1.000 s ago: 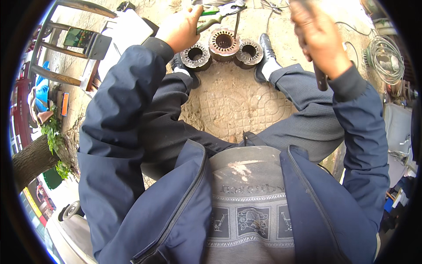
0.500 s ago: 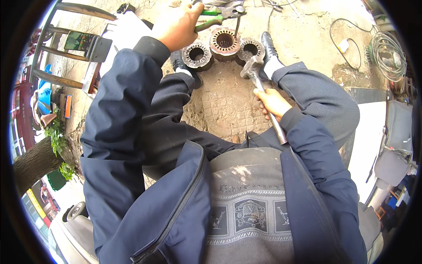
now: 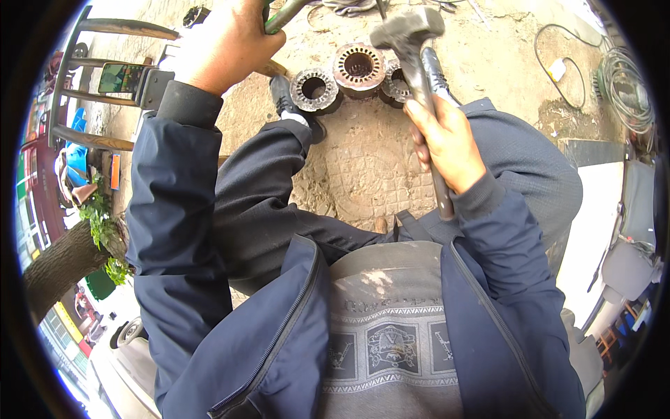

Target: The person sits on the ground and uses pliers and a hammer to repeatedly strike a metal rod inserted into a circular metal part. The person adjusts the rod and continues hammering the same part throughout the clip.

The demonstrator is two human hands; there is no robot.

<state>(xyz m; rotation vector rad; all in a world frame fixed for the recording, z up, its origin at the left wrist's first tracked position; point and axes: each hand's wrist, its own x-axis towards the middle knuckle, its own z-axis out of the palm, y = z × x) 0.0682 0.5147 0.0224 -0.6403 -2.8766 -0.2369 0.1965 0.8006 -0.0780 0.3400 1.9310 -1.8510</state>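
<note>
My left hand (image 3: 230, 45) is closed round the green-handled pliers (image 3: 286, 15); their jaws lie beyond the upper edge. A dark thin rod (image 3: 381, 8) shows at the top, partly cut off. My right hand (image 3: 450, 143) grips a hammer (image 3: 407, 31) by its metal handle, the head raised in front of the cores. Between my feet stand three slotted metal rings like motor stator cores: a reddish middle one (image 3: 359, 85), a grey left one (image 3: 315, 106) and a right one (image 3: 393, 94) partly hidden behind the hammer.
A wooden chair frame (image 3: 129, 28) with a phone (image 3: 120, 78) stands at the left, near a tree trunk (image 3: 61, 265). Coiled cable (image 3: 624, 91) and a loose cord (image 3: 579, 98) lie at the right. A white panel (image 3: 599, 202) is beside my right leg.
The hammer has risen and moved forward in my right hand. My left hand has shifted up and left with the pliers, whose jaws have left the view.
</note>
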